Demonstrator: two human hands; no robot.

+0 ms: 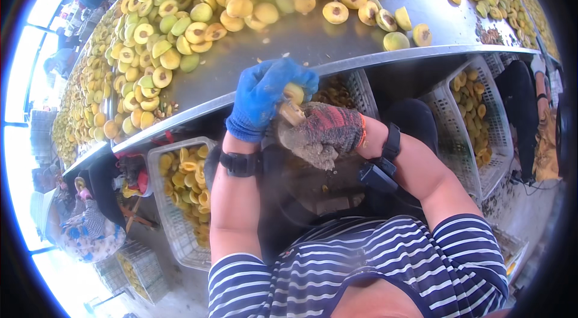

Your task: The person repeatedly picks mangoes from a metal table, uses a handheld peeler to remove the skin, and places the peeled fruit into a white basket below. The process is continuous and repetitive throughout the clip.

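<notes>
My left hand (pixel 270 96), in a blue coated glove, is closed around a halved yellow-green fruit (pixel 293 93), apricot-like. Just below it my right hand (pixel 323 133), in a dirty grey and red knit glove, grips a short tool with a wooden-looking handle (pixel 292 113). The tool's upper end meets the fruit; its working tip is hidden. Both hands are in front of the metal table's edge (pixel 352 63). Beyond them, many fruit halves (pixel 239 6) are heaped on the table, some showing brown hollows.
Plastic crates of fruit stand below the table at left (pixel 180 227) and right (pixel 492 173). Another crate (pixel 363 92) with brownish pieces sits under the edge behind my hands. Co-workers are at far left (pixel 88 223) and far right (pixel 539 92).
</notes>
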